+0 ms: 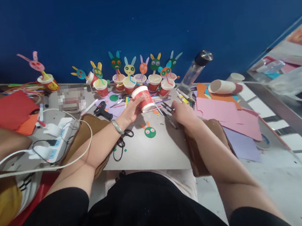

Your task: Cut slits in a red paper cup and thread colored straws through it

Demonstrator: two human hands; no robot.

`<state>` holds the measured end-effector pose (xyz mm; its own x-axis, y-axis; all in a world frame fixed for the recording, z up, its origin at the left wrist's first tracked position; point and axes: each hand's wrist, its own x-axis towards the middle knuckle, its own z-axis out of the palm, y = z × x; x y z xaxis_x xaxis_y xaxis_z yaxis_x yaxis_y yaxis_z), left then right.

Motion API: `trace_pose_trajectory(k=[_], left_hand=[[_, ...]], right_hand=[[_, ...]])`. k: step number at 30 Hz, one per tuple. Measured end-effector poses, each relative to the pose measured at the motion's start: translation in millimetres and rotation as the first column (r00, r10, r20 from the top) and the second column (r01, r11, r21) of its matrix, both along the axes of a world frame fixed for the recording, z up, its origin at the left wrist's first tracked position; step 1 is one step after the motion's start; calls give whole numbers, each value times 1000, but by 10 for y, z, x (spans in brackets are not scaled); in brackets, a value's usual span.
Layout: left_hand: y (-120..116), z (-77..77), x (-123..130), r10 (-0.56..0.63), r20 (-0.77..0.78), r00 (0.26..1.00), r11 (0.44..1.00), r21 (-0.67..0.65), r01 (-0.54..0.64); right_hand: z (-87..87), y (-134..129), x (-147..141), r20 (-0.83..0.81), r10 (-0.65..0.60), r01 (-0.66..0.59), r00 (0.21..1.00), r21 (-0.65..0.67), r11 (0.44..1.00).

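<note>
My left hand [133, 111] is wrapped round a red and white paper cup [147, 102], which it holds tilted above the table. My right hand [183, 112] is closed beside dark, slim tools [167, 107]; what its fingers grip, if anything, I cannot make out. Between my forearms a green round paper face [150, 132] with pink eyes and orange ears lies on the table. Behind the held cup stand several finished paper cups [129, 84] with long-eared paper heads on coloured stems. A black glue gun [103, 111] lies left of my left hand.
A glass bottle [193, 70] leans at the back right. Pink paper sheets [218, 112] and stacked cups [225, 86] lie to the right. On the left are a power strip [60, 140] with trailing cables, red paper [7, 110] and another person's arm [3, 141].
</note>
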<state>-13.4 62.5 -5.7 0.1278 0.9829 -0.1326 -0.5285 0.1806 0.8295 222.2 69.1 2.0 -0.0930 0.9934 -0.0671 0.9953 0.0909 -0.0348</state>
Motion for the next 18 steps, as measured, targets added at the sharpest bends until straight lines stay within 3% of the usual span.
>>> trace_pose_trajectory(k=[2, 3, 6, 8, 10, 13, 18], left_hand=[[-6, -37, 9, 38, -130, 991, 983, 180, -15], [-4, -62, 10, 79, -204, 976, 963, 268, -22], [14, -155, 1, 246, -336, 909, 872, 486, -56], [15, -201, -11, 323, -352, 878, 807, 587, -61], [-12, -206, -21, 341, -366, 866, 764, 644, -28], [-93, -141, -14, 329, -376, 866, 771, 636, -16], [-140, -50, 63, 231, -188, 955, 905, 401, -140]], right_hand=[[61, 15, 3, -276, 37, -13, 960, 88, 996], [73, 33, -15, -450, 68, -13, 891, 125, 992], [7, 101, -147, -838, 106, -12, 536, 118, 993], [-103, 130, -260, -949, 62, -41, 310, 52, 998], [-225, 133, -350, -988, 7, -97, 157, -9, 995], [-357, 106, -396, -997, -51, -133, 57, -58, 989], [-411, 60, -337, -997, -69, -132, 29, -72, 989]])
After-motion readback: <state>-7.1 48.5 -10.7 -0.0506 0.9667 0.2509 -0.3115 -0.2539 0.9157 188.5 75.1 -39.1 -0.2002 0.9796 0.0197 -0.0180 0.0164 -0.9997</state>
